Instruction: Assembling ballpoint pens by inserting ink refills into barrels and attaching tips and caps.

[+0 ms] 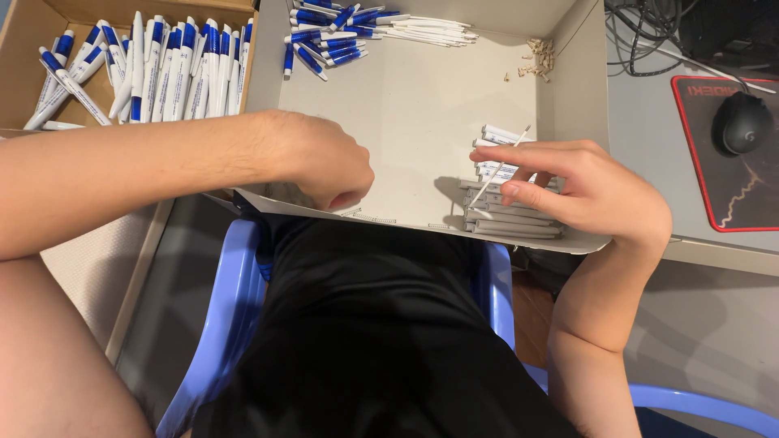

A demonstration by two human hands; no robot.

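Note:
My right hand (580, 185) pinches a thin white pen refill (497, 175) between thumb and fingers, right above a pile of white pen barrels (511, 223) in the near right corner of a shallow grey cardboard tray (406, 105). My left hand (329, 161) is curled at the tray's near left edge, fingers closed; whether it holds anything is hidden. Assembled blue-and-white pens (333, 32) and loose white refills (430, 32) lie at the tray's far side, with small springs (537, 58) at the far right.
A brown cardboard box (24, 49) at the far left holds several finished blue-and-white pens (154, 69). A black mouse (742, 122) sits on a red-edged mat (730, 195) at right, cables (649, 32) behind. A blue plastic chair (231, 308) is beneath me.

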